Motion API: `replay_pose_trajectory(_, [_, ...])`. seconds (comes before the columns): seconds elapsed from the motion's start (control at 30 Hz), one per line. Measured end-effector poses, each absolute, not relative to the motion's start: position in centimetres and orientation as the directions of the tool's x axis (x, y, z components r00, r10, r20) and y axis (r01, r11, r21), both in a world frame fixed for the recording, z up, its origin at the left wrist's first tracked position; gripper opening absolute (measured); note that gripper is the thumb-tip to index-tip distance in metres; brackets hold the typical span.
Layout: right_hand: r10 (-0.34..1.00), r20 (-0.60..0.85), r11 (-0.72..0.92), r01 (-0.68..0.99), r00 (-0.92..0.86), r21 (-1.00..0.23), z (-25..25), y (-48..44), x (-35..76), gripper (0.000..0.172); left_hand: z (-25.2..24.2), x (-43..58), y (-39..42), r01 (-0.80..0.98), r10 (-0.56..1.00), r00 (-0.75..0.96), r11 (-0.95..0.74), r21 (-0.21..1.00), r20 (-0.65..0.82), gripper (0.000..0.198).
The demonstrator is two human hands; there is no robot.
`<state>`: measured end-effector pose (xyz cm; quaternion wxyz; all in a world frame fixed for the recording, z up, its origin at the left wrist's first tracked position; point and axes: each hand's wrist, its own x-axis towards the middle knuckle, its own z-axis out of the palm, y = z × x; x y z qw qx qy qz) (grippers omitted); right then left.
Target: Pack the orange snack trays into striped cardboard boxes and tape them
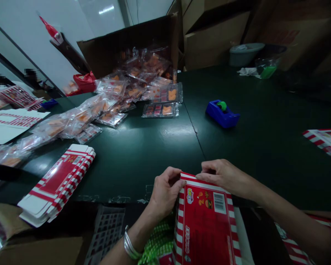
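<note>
Low in front of me, at the table's near edge, is a red box with red and white striped borders, a barcode and small food pictures. Its top edge points toward the table. My left hand pinches the box's upper left corner between thumb and fingers. Along the same top edge, my right hand is closed with the thumb on the rim; the fingertips behind the edge are hidden. To the left lies a stack of flat, folded red and white cartons.
A blue tape dispenser with green tape stands on the dark green table. Clear-wrapped packs spill from a cardboard box. A striped carton piece lies at right. A grey-green tub stands behind.
</note>
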<state>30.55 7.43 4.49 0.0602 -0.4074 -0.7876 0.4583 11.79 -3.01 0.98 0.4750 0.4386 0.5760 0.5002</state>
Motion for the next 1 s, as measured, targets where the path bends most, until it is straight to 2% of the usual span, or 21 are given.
replay_pose_trajectory(0.1, [0.599,-0.305,0.252,0.536,-0.74,-0.806,4.9,7.8,29.8,0.026,1.0,11.5,-3.0,0.033,0.983,-0.144,0.12,0.992,-0.114,0.012])
replay_pose_trajectory(0.2, [0.608,-0.267,0.301,0.528,-0.748,-0.794,4.5,7.4,29.9,0.029,0.9,11.3,-3.0,-0.003,0.985,-0.12,0.126,0.992,-0.125,0.02])
replay_pose_trajectory(0.3, [0.629,-0.208,0.333,0.501,-0.749,-0.799,4.3,7.0,30.6,0.026,0.8,11.2,-2.8,-0.006,0.986,-0.1,0.13,0.992,-0.13,0.011])
replay_pose_trajectory(0.43, [0.607,-0.249,0.19,0.443,-0.755,-0.876,3.7,6.5,31.9,0.025,0.7,10.0,-2.6,-0.07,0.98,-0.09,0.171,0.983,-0.177,0.01])
replay_pose_trajectory(0.6, [0.871,-0.235,-0.114,0.287,-0.432,-0.951,0.4,3.5,33.0,0.039,0.6,9.3,-2.9,-0.067,0.972,-0.103,0.205,0.976,-0.211,0.016])
replay_pose_trajectory(0.67, [0.88,-0.272,-0.198,0.219,-0.389,-0.955,-0.7,2.6,33.4,0.043,0.3,9.8,-3.1,-0.024,0.966,-0.107,0.235,0.972,-0.236,0.024])
replay_pose_trajectory(0.73, [0.846,-0.31,-0.25,0.19,-0.434,-0.949,-1.2,3.4,33.9,0.044,-0.2,10.2,-3.0,-0.027,0.945,-0.139,0.295,0.955,-0.295,0.034])
replay_pose_trajectory(0.8, [0.883,-0.276,-0.208,0.209,-0.379,-0.955,-1.1,6.4,34.9,0.045,-0.9,10.2,-2.5,-0.086,0.914,-0.157,0.364,0.927,-0.373,0.043])
replay_pose_trajectory(0.9, [0.997,-0.074,-0.063,0.307,-0.024,-0.949,-0.4,14.1,36.3,0.055,-2.0,9.7,-1.4,-0.167,0.893,-0.131,0.409,0.897,-0.431,0.053])
replay_pose_trajectory(0.93, [0.997,-0.012,-0.038,0.342,0.079,-0.939,-0.1,16.9,36.5,0.061,-2.3,9.4,-1.0,-0.18,0.891,-0.112,0.418,0.891,-0.44,0.056])
replay_pose_trajectory(1.0, [0.983,0.064,-0.012,0.407,0.172,-0.913,0.1,21.6,36.4,0.081,-2.8,9.0,-0.4,-0.185,0.89,-0.081,0.43,0.884,-0.45,0.06])
